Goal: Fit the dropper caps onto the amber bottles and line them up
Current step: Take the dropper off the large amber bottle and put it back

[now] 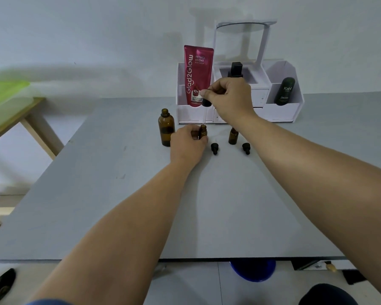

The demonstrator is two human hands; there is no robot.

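I see the left hand [188,144] near the far edge of the grey table [141,216]. Its fingers and thumb are curled round a small amber bottle [203,133] and hold it standing up on the table. The right hand [229,95] is up above it. Its thumb and fingertips are pressed together on a black dropper cap [206,102]. A thin glass tube [204,117] hangs down from the cap, and its tip is right at the mouth of the small bottle. I cannot tell if the tip is inside. Just left of the left hand stands a big amber bottle [166,128] with no cap on. To the right stands another small amber bottle [233,136], also open. Two more dropper caps lie on the table, one [214,148] just beside the left hand and one [246,148] near the other small bottle. Behind them all, at the far edge, sits a white organizer [282,111]. It holds a red tube [198,73], a black-capped bottle [235,69] and a dark green bottle [284,91].
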